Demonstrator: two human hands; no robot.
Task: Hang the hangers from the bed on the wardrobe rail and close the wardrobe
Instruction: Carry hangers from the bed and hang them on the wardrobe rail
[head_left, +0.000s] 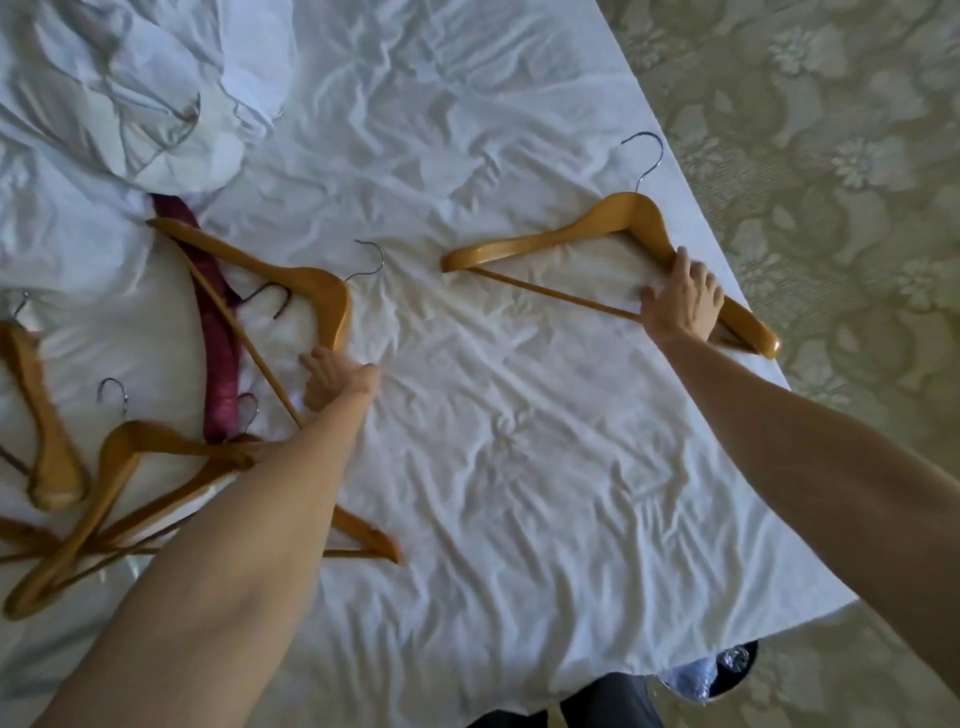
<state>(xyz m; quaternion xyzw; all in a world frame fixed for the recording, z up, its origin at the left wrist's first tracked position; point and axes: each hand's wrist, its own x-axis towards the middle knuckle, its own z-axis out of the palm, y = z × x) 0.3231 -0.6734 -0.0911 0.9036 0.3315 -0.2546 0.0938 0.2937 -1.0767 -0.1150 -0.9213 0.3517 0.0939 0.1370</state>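
Hangers lie scattered on the bed: one wooden hanger near the right edge, a second hanger among a tangled pile at left. The right hand curls around the first hanger's arm; the left hand reaches the second, its grip unclear. Lifting each clear of its neighbours should avoid snagged hooks.
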